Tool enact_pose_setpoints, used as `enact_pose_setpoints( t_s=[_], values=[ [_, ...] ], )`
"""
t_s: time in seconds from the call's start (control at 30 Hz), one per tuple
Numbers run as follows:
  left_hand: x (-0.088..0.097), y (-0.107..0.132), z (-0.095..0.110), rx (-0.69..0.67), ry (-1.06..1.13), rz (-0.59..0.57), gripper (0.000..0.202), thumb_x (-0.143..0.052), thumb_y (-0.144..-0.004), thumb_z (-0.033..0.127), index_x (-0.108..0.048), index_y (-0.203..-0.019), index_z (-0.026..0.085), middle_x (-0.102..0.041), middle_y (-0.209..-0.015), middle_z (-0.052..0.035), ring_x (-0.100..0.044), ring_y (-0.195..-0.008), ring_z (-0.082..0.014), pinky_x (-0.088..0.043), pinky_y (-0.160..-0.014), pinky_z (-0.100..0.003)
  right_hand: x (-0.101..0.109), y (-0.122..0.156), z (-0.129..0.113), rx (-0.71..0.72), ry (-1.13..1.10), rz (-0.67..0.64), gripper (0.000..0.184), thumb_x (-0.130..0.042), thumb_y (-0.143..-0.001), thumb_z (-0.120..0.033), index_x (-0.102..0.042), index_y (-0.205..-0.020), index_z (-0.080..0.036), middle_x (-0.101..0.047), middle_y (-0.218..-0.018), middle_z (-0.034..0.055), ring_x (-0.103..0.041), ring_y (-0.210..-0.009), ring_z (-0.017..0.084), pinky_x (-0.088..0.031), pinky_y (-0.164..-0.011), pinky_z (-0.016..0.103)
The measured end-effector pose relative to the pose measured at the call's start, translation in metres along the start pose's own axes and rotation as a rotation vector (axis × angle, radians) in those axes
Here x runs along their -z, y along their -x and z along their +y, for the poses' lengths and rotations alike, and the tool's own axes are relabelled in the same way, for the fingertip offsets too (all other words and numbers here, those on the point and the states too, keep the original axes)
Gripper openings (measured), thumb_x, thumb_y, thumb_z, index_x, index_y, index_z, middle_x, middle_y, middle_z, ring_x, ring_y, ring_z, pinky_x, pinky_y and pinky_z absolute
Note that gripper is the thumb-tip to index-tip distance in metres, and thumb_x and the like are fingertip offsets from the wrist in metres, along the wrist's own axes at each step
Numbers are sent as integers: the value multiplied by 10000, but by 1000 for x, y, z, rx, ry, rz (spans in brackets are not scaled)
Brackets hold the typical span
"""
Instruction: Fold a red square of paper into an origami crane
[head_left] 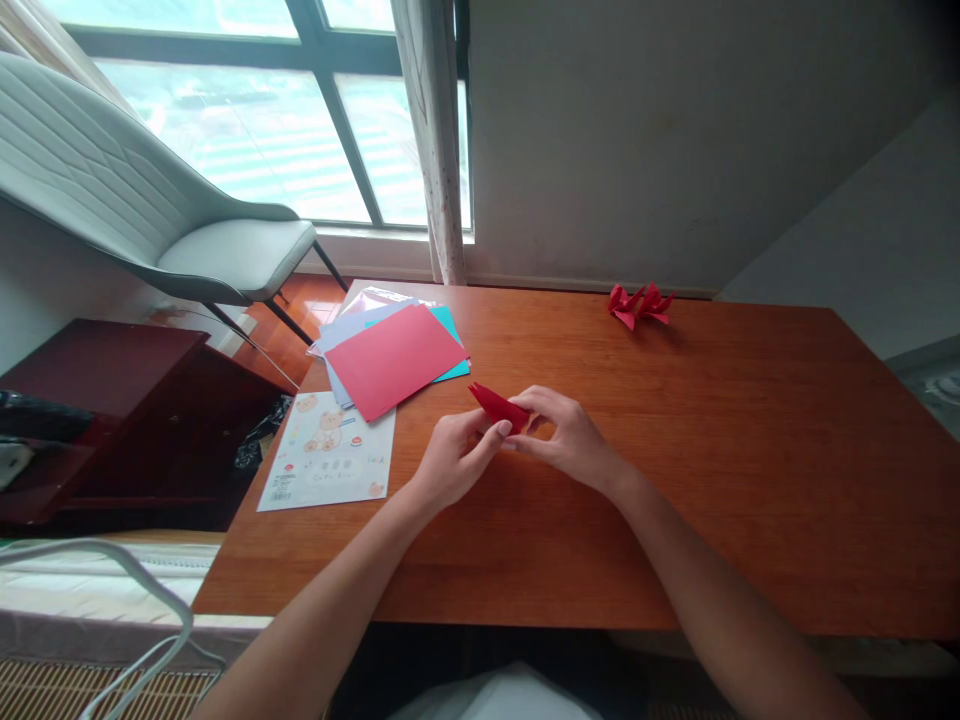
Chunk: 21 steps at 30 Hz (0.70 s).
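A small folded piece of red paper (497, 405) is held up between my two hands, above the middle of the wooden table (720, 480). My left hand (459, 452) pinches its lower left side, thumb on the near face. On the right side, my right hand (564, 432) grips the paper with thumb and fingers. A pointed end of the paper sticks out to the upper left. My fingers hide part of its lower folds.
Left of my hands lies a stack of coloured sheets, a red sheet (397, 360) on top. Nearer is a white printed sheet (330, 450) with cartoon bears. Folded red paper figures (639, 304) stand at the far edge. A grey chair (232, 250) is by the window.
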<state>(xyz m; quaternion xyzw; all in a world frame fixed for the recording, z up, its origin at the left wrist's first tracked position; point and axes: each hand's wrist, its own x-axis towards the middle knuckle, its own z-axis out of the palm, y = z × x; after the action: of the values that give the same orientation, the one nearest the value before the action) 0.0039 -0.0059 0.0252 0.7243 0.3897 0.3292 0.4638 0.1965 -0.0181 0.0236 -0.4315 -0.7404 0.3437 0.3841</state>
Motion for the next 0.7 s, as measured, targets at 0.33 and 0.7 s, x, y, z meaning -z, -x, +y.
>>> enact_pose_setpoints(
  t_s=[0.33,0.7],
  values=[
    [0,0,-3,-14,-19,12,342,-526,-957,402,-747,-1039,153,-743,-851,-46,-641,-741,-197,-460,-712,-257,9,-1,-4,-29,-88,-80,203,-626,-930,-355,-695,-1069,-225,-696,-1000,33,-661,-882,166,-563,-756,288],
    [-1,-1,-8,-47,-136,37,215,-544,-901,234,-738,-908,141,-673,-683,-19,-546,-580,-136,-405,-595,-231,0,2,1,27,53,15,290,-523,-911,-142,-626,-1173,-212,-673,-1001,52,-645,-882,178,-560,-766,309]
  ],
)
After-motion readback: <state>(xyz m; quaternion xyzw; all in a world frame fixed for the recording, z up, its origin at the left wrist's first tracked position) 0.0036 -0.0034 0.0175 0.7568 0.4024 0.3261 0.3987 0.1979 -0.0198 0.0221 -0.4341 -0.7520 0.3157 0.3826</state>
